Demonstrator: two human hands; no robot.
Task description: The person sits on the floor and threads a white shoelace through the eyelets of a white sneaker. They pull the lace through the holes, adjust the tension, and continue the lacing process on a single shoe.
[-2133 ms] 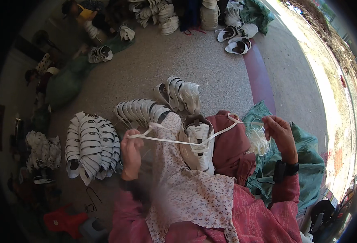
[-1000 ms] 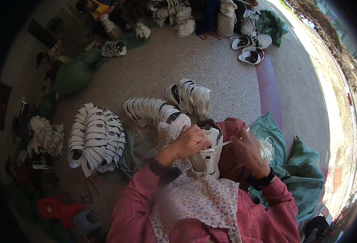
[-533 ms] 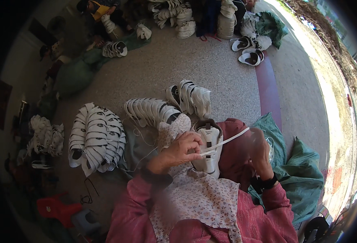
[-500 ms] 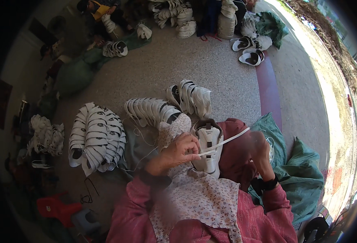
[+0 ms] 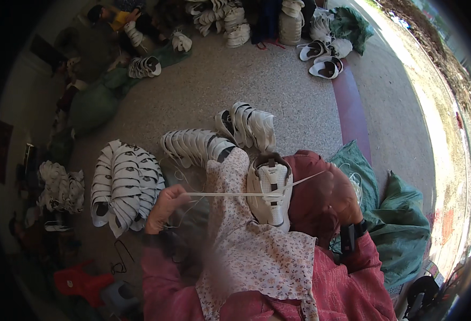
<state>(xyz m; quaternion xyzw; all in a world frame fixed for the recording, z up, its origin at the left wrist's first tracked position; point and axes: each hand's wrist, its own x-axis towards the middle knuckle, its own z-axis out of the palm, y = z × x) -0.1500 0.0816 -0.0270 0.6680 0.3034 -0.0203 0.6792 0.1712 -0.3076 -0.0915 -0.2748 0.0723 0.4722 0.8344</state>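
A white shoe upper (image 5: 270, 200) with dark brown lining and dark lace loops lies on my lap, its opening pointing away from me. A flat white shoelace (image 5: 219, 195) passes through it low on the tongue, and both ends are drawn out taut. Off to the left, my left hand (image 5: 170, 203) pinches one end. My right hand (image 5: 344, 197) is closed at the other end, on the right above the dark red cloth of my leg (image 5: 307, 187); its fingers are partly blurred. Part of a floral apron (image 5: 257, 262) lies beneath the shoe upper.
Nested stacks of white shoe uppers stand on the floor at left (image 5: 126, 184) and just ahead (image 5: 195, 145), (image 5: 254, 125). Green sacks (image 5: 398, 214) lie at my right. A red stool (image 5: 83, 282) is at lower left. Far off, a person (image 5: 120, 21) sits among more uppers.
My left hand has moved away from the shoe upper to the left, pulling its lace end out straight. My right hand stays out on the right, slightly lower.
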